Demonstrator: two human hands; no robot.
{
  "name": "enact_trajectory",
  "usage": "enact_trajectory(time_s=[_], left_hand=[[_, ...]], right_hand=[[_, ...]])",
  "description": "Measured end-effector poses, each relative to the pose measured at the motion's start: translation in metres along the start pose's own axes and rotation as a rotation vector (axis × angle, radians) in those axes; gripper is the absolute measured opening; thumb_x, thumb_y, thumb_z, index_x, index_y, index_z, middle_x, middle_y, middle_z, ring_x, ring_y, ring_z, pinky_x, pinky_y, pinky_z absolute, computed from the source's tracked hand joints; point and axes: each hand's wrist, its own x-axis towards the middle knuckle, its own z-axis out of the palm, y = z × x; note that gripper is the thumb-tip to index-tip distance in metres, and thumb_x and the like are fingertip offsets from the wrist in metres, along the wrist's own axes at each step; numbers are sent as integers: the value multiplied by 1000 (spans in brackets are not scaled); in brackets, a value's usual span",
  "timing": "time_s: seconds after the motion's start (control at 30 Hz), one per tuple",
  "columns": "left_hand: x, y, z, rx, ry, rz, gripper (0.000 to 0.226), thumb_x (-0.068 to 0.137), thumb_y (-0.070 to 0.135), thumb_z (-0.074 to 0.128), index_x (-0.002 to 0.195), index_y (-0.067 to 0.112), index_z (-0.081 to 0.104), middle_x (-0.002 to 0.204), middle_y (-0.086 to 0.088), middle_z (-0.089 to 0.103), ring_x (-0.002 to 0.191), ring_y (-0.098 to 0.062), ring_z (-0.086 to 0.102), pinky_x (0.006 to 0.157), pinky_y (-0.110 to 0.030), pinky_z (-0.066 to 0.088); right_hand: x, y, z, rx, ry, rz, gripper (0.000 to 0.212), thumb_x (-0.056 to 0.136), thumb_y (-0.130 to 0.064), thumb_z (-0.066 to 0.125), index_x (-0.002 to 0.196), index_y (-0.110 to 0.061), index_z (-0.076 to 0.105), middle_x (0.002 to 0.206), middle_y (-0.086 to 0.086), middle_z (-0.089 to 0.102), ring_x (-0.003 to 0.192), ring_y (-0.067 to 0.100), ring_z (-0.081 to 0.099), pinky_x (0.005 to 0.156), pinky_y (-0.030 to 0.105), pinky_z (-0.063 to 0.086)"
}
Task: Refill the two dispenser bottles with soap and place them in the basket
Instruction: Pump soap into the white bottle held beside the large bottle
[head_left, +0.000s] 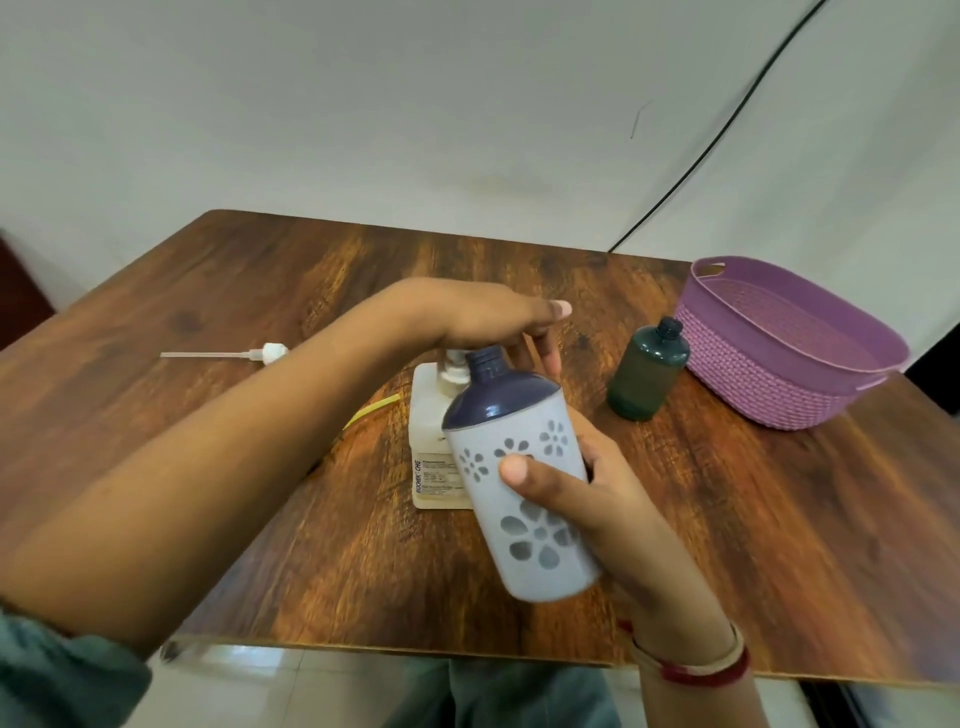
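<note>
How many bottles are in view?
3: a grey flowered bottle held in the right hand, a pale pump bottle under the left hand, a dark green bottle standing beside the basket. None seems hidden.

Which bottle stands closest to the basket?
The dark green bottle, standing beside the basket; the floral one is held in the right hand.

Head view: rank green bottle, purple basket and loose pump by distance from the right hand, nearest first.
1. Green bottle, just beyond the right hand, slightly right.
2. Purple basket, farther right.
3. Loose pump, far left.
</note>
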Motion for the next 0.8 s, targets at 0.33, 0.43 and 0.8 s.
enact_trajectory(time_s=[0.33, 0.43, 0.8], left_hand=[[8, 10, -16, 252, 17, -56, 59, 98, 54, 19, 107, 19, 66, 121, -2, 61, 111, -20, 55, 105, -43, 35], [11, -4, -7, 8, 48, 0, 56, 99, 49, 24, 97, 18, 69, 96, 3, 69, 93, -16, 62, 99, -42, 40], [21, 1, -15, 201, 40, -42, 53, 98, 54, 23, 102, 21, 65, 122, -3, 61, 111, -22, 56, 103, -44, 37]], right_hand=[[2, -9, -3, -41, 71, -21, 49, 61, -30, 79, 105, -19, 59, 88, 5, 73, 74, 17, 72, 59, 22, 54], [2, -3, -2, -27, 58, 2, 49, 60, -32, 79, 105, -22, 61, 91, 6, 73, 76, 19, 72, 60, 24, 55], [1, -8, -7, -6, 55, -17, 50, 59, -32, 77, 105, -20, 60, 86, 4, 74, 72, 16, 72, 58, 21, 54]])
